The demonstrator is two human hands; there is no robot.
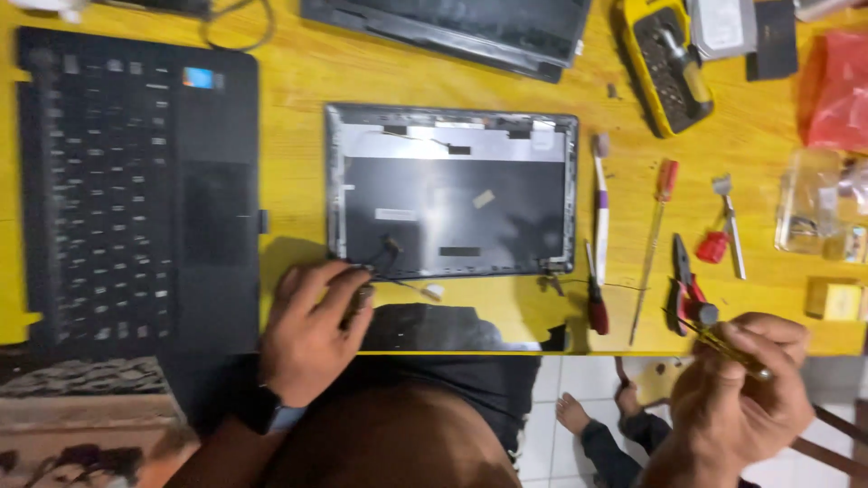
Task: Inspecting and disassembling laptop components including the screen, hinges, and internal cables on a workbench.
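An opened laptop lid shell [452,194], grey inside with loose cables, lies on the yellow table [298,81]. My left hand [312,330] rests at the shell's near left corner, fingers curled around a small dark part by the cable end [391,246]. My right hand [741,389] is off the table's near edge at the right, closed on a thin screwdriver [723,342] with a dark tip end. A dark watch sits on my left wrist.
A black laptop base with keyboard [136,190] lies at left. Right of the shell lie a toothbrush [600,203], a red-handled screwdriver [655,244], red pliers [687,280], a yellow bit case [665,63], clear bags [814,203]. Tiled floor and feet show below.
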